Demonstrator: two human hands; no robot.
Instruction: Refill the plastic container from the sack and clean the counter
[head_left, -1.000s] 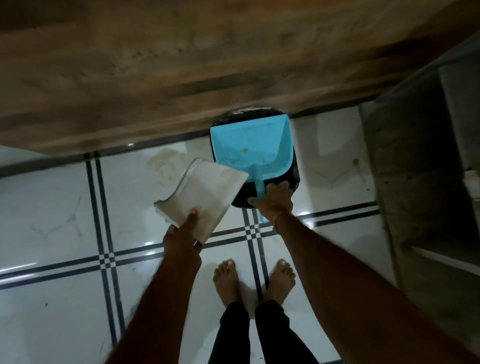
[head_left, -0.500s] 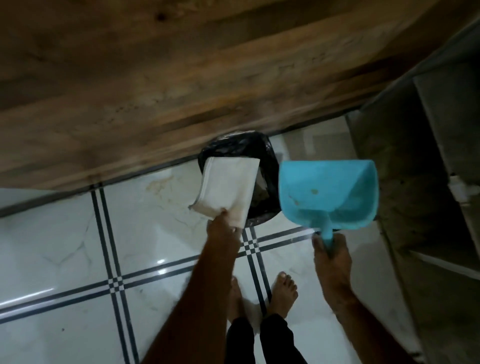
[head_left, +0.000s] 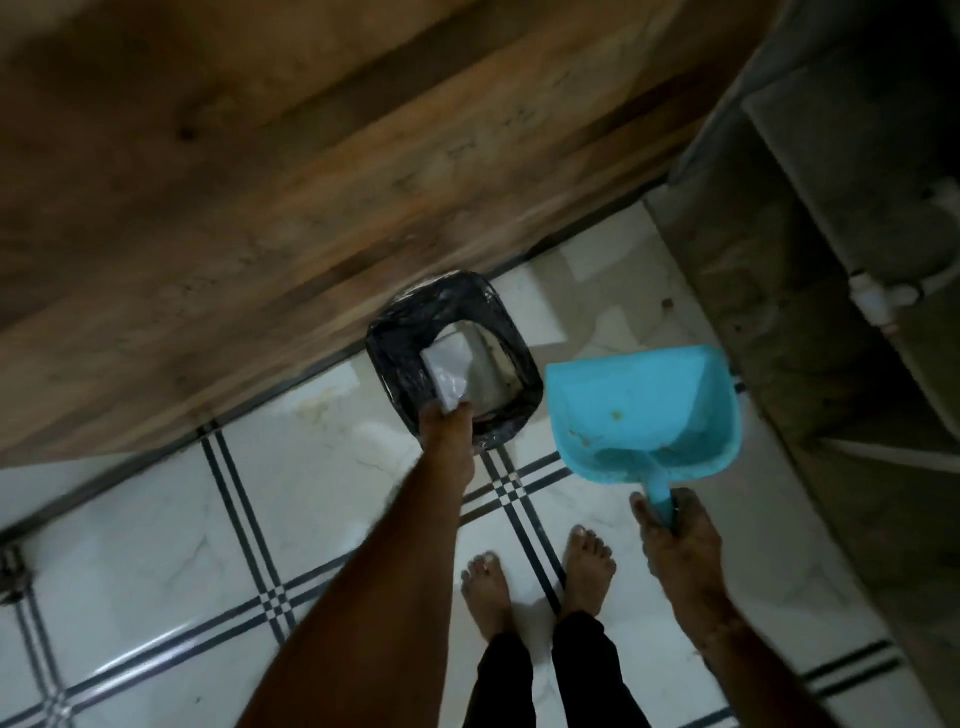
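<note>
Head view. The black-lined waste bin (head_left: 385, 358) stands on the tiled floor (head_left: 311, 483), its far rim at the foot of the wooden panel (head_left: 311, 182). A folded white sheet (head_left: 449, 371) is pinched at its near edge by the left hand (head_left: 447, 431) and held within the bin mouth. The blue dustpan (head_left: 649, 405) is gripped by its handle in the right hand (head_left: 680, 551), just beside the bin's right rim; contact cannot be told. Open floor lies to the left. The right side is closed off by a grey concrete ledge (head_left: 779, 312).
</note>
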